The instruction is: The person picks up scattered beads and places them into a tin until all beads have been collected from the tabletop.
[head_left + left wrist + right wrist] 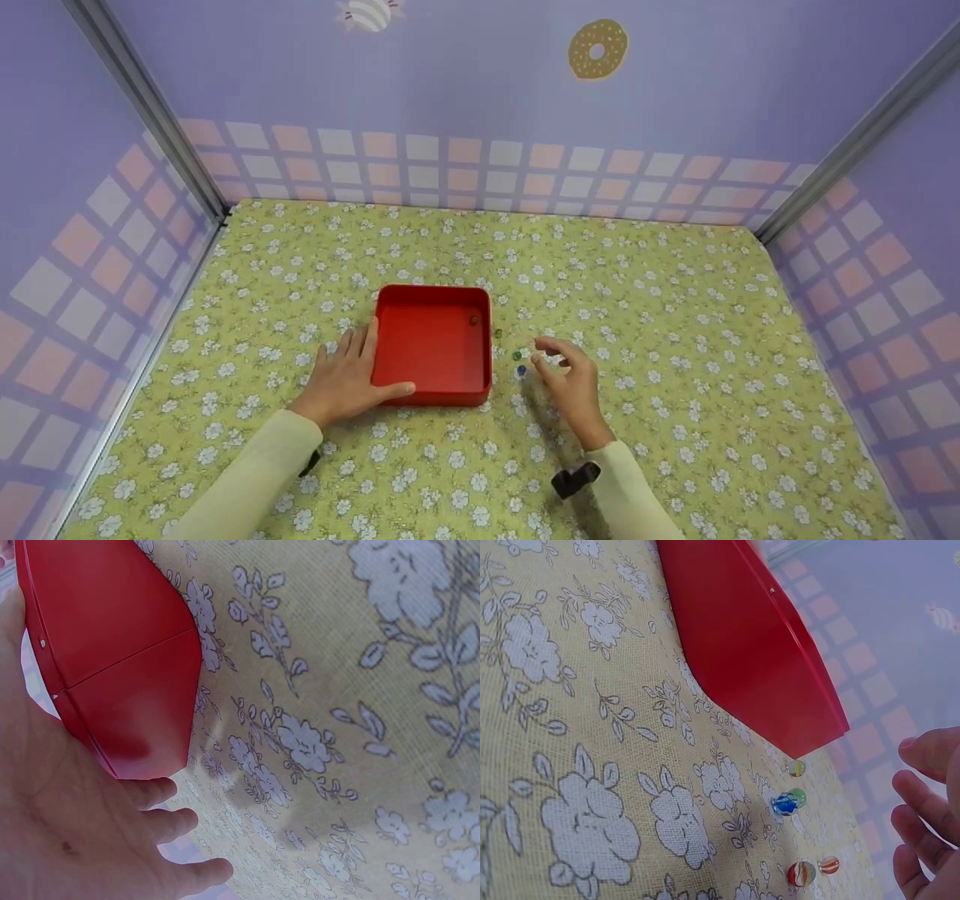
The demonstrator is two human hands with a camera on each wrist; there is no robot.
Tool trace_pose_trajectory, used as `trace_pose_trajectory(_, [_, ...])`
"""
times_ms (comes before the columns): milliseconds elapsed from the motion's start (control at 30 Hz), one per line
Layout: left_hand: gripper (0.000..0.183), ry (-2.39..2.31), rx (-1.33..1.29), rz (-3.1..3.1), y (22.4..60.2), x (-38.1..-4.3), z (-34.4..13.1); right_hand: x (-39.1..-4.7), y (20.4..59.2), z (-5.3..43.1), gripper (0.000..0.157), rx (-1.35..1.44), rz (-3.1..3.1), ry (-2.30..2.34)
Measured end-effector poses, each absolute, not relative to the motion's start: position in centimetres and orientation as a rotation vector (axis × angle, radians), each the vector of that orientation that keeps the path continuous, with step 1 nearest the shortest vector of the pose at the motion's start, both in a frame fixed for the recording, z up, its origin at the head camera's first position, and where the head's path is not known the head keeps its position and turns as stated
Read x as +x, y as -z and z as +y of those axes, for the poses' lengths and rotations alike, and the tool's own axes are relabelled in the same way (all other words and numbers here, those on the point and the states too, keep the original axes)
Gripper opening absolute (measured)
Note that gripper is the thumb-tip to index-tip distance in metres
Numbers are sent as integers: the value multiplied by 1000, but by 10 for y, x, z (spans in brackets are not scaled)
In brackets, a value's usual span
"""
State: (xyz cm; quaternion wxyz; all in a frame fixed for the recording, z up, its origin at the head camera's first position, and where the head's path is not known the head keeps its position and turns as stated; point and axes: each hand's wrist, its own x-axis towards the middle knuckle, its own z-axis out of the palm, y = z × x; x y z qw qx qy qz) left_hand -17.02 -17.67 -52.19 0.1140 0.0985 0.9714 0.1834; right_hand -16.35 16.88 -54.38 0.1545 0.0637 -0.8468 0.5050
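Observation:
A shallow red square box point(431, 345) stands on the floral cloth. My left hand point(347, 379) rests against its left side with the fingers straight, the thumb reaching along the near rim. One small brownish marble point(473, 320) lies inside the box, toward its right wall. To the right of the box, a yellowish marble point(499, 332), a green marble point(517, 355) and a blue marble point(521, 370) lie on the cloth. My right hand point(574, 386) hovers beside them, fingers loosely bent and thumb apart, holding nothing. Two orange-striped marbles point(802, 874) appear in the right wrist view; the hand hides them in the head view.
Yellow floral cloth point(675, 315) covers the table. Purple panels point(487, 90) with pink and white squares enclose it at the back and both sides, joined by grey metal posts point(150, 97) at the corners. A dark strap device point(575, 480) sits at the right wrist.

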Motion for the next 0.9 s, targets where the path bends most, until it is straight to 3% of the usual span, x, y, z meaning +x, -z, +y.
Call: trace_pose_trajectory(900, [126,-542,265,2833,523,-170,-176,-161,555,179,24,90,-2417,-1534])
